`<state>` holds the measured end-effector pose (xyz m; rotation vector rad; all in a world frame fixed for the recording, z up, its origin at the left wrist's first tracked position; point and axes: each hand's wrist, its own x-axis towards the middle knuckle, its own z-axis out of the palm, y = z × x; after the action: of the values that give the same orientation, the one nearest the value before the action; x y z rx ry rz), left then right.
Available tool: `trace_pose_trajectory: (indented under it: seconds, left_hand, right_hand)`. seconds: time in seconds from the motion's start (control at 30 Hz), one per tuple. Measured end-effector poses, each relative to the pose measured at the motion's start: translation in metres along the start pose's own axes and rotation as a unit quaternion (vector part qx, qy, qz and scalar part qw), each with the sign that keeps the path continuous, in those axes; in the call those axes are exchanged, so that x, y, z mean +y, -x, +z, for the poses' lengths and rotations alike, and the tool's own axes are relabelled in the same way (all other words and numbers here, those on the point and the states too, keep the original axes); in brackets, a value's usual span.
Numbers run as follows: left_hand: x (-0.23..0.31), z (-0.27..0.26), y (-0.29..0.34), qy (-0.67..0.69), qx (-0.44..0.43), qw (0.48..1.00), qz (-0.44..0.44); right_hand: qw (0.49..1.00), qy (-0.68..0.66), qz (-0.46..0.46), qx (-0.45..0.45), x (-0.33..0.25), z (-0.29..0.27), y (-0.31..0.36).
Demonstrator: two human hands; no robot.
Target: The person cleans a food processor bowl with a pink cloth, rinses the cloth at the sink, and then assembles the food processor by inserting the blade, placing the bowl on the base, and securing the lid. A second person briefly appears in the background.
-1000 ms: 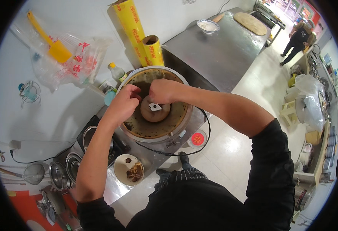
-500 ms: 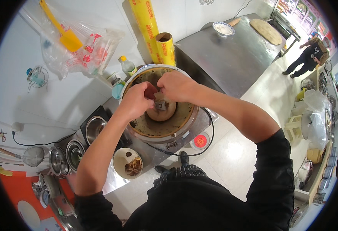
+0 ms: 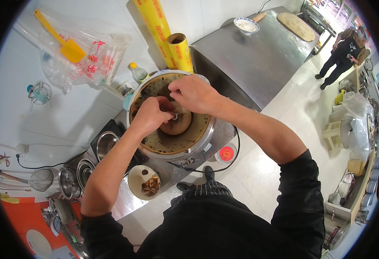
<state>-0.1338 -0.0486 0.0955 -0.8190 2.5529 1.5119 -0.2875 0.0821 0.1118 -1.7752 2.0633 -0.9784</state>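
A wide round metal drum (image 3: pixel 198 140) stands before me, its inner wall smeared brown and dotted with dark bits. In its middle rises a pale round hub (image 3: pixel 178 128) with a small silvery fitting (image 3: pixel 175 116) on top. The thumb and fingertips of my left hand (image 3: pixel 151 115) pinch at this fitting. Over the far side of the drum hovers my right hand (image 3: pixel 194 94), its fingers curled together; what they hold, if anything, is hidden. Both wrists reach in above the rim.
Beside the drum are a bowl (image 3: pixel 133 181) with brown dried pieces, metal pans (image 3: pixel 107 144) and a yellow-capped bottle (image 3: pixel 138 72). Yellow film rolls (image 3: pixel 181 54) lean near a steel table (image 3: pixel 250 64) with dough (image 3: pixel 296 26). A black cable (image 3: pixel 238 146) loops at right. A person (image 3: pixel 342 54) stands far right.
My right hand has drawn slightly apart from the left, toward the far left of the drum. My left fingertips now cover more of the fitting. The view has shifted a little.
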Motion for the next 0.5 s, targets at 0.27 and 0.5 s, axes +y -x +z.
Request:
trace_pose_trajectory:
  seconds: [0.27, 0.5]
  left_hand:
    - [0.0073, -0.0037, 0.0061, -0.047, -0.020, 0.999, 0.001]
    - [0.0038, -0.0030, 0.0058, -0.062, -0.007, 0.998, 0.018]
  right_hand:
    - [1.000, 0.013, 0.008, 0.004, -0.0033, 0.0021, 0.0018]
    - [0.999, 0.029, 0.005, -0.019, -0.0030, 0.0035, 0.0018]
